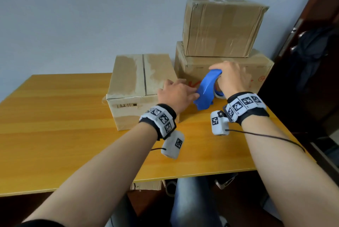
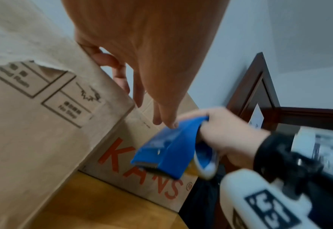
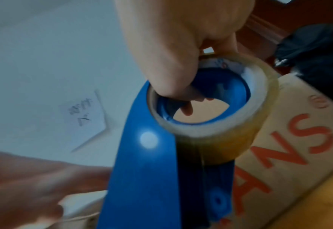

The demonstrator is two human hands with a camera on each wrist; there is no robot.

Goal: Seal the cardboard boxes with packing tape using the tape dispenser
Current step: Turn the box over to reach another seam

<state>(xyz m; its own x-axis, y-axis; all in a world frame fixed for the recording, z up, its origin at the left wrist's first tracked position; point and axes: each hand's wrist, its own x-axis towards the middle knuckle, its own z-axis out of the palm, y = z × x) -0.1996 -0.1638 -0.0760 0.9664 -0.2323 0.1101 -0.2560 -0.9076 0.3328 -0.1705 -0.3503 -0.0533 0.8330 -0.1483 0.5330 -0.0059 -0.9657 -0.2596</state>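
My right hand (image 1: 231, 78) grips the blue tape dispenser (image 1: 205, 93) through its round core, fingers curled inside the clear tape roll (image 3: 216, 108). The dispenser hangs above the table, its toothed blade (image 2: 146, 165) pointing down and toward me. My left hand (image 1: 176, 93) reaches across with straight fingers, fingertips touching the dispenser's blue cover (image 2: 171, 136). A cardboard box (image 1: 139, 87) with an open centre seam on its top sits just left of the hands. Behind the dispenser stands a larger box with red letters (image 2: 142, 168).
A third cardboard box (image 1: 220, 26) is stacked on the red-lettered box against the wall. The wooden table (image 1: 55, 135) stretches left and toward me. A dark wooden door (image 1: 311, 24) with a dark garment hanging stands at the right.
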